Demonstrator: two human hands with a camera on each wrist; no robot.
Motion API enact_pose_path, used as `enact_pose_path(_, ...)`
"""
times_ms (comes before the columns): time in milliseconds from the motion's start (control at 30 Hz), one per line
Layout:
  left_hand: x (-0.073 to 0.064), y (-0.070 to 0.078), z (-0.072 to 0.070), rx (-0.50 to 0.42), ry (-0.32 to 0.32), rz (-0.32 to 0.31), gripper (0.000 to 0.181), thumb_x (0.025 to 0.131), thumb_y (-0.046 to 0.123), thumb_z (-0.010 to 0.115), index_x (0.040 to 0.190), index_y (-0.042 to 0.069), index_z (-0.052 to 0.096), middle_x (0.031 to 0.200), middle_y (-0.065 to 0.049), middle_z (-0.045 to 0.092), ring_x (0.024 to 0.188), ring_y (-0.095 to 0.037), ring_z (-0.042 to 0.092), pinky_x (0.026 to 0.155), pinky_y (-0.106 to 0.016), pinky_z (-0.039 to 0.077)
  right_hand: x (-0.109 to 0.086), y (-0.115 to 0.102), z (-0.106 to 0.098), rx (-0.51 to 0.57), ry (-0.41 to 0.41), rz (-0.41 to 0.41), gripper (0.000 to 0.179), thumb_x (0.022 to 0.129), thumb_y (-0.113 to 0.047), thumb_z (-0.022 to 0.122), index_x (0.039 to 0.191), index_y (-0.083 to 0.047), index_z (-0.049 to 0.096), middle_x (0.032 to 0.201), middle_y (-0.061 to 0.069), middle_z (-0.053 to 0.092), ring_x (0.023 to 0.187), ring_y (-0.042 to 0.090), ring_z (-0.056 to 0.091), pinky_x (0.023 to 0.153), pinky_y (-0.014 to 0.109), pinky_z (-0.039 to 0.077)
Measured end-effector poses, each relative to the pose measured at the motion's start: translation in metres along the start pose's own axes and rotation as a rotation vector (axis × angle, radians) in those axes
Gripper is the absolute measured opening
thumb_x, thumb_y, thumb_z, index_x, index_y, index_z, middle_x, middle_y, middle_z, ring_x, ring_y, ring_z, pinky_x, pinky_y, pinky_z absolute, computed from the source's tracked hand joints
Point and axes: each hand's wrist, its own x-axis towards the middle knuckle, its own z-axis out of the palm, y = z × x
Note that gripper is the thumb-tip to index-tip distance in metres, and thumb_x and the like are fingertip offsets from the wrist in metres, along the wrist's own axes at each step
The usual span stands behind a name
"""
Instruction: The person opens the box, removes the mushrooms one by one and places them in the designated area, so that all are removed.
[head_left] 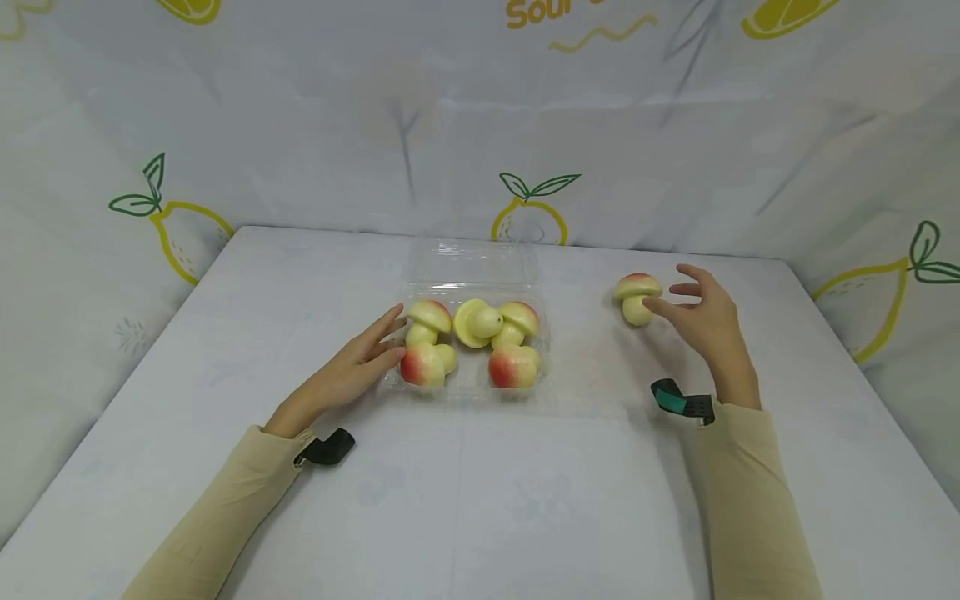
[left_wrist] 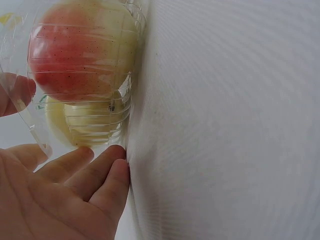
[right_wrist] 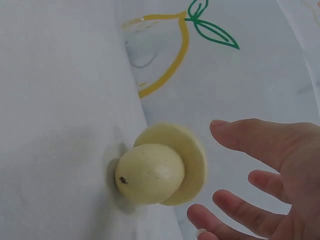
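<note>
My left hand (head_left: 347,377) rests at the left side of a clear plastic clamshell box (head_left: 471,385), fingers extended. In the left wrist view, its fingertips (left_wrist: 116,152) lie right by the ribbed wall, with the thumb near the rim. Several toy mushrooms sit inside, among them a red-capped one (head_left: 422,367) at the near left and another (head_left: 513,368) at the near right. Over to the right, a single toy mushroom (head_left: 637,289) stands on the table, its cap red and yellow. My right hand (head_left: 705,321) hovers beside it, thumb and fingers spread, nothing between them in the right wrist view.
The box's transparent lid (head_left: 472,263) lies folded back toward the far edge. A white table (head_left: 465,500) spreads under everything. Behind it hangs a white cloth (head_left: 300,125) printed with lemons. Both sleeves carry black wrist straps.
</note>
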Motion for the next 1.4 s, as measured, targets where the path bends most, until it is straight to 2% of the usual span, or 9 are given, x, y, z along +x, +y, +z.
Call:
enact_pose_path(367, 0.000, 0.000, 0.000, 0.005, 0.000, 0.003, 0.069, 0.106, 0.027, 0.046, 0.161, 0.016, 0.006, 0.164, -0.020, 0.021, 0.146, -0.044, 0.032, 0.116, -0.058, 0.032, -0.012, -0.028, 0.001, 0.008, 0.001, -0.098, 0.083, 0.091, -0.045, 0.069, 0.158, -0.018, 0.027, 0.145, 0.021, 0.051, 0.126, 0.041, 0.056, 0.092, 0.046, 0.050)
enact_pose_path(667, 0.000, -0.001, 0.000, 0.001, -0.002, 0.003, 0.069, 0.106, 0.027, 0.047, 0.161, 0.017, 0.006, 0.164, -0.020, 0.021, 0.146, -0.043, 0.032, 0.116, -0.058, 0.032, -0.016, -0.040, 0.007, -0.019, -0.005, -0.150, 0.078, 0.090, -0.042, 0.071, 0.154, -0.018, 0.035, 0.142, 0.019, 0.054, 0.123, 0.039, 0.058, 0.086, 0.038, 0.051)
enact_pose_path(867, 0.000, 0.000, -0.001, -0.001, -0.002, 0.009, 0.069, 0.106, 0.025, 0.046, 0.161, 0.014, 0.006, 0.163, -0.021, 0.021, 0.146, -0.044, 0.032, 0.116, -0.057, 0.033, -0.018, -0.045, 0.009, -0.025, -0.008, -0.204, 0.069, 0.091, -0.037, 0.071, 0.150, -0.015, 0.042, 0.141, 0.019, 0.055, 0.123, 0.039, 0.058, 0.092, 0.047, 0.052)
enact_pose_path(1033, 0.000, 0.000, -0.001, -0.001, -0.001, 0.013, 0.069, 0.106, 0.024, 0.046, 0.161, 0.014, 0.005, 0.163, -0.022, 0.021, 0.146, -0.044, 0.032, 0.115, -0.057, 0.033, -0.019, -0.049, 0.010, -0.031, -0.018, -0.232, 0.061, 0.092, -0.036, 0.070, 0.146, -0.017, 0.048, 0.139, 0.015, 0.057, 0.123, 0.034, 0.059, 0.090, 0.041, 0.050)
enact_pose_path(1233, 0.000, -0.001, -0.001, 0.001, 0.000, 0.009, 0.069, 0.106, 0.026, 0.047, 0.161, 0.018, 0.006, 0.164, -0.020, 0.021, 0.146, -0.043, 0.032, 0.116, -0.057, 0.033, -0.022, -0.053, 0.012, -0.013, -0.046, -0.258, 0.061, 0.093, -0.037, 0.070, 0.145, -0.015, 0.048, 0.139, 0.015, 0.057, 0.125, 0.037, 0.057, 0.097, 0.052, 0.051)
enact_pose_path(1400, 0.000, -0.001, 0.000, -0.004, -0.002, 0.013, 0.069, 0.106, 0.025, 0.047, 0.161, 0.017, 0.006, 0.164, -0.020, 0.021, 0.146, -0.044, 0.032, 0.116, -0.057, 0.033, -0.023, -0.057, 0.015, -0.020, -0.062, -0.275, 0.060, 0.093, -0.035, 0.070, 0.145, -0.013, 0.048, 0.139, 0.017, 0.057, 0.124, 0.038, 0.056, 0.101, 0.054, 0.048)
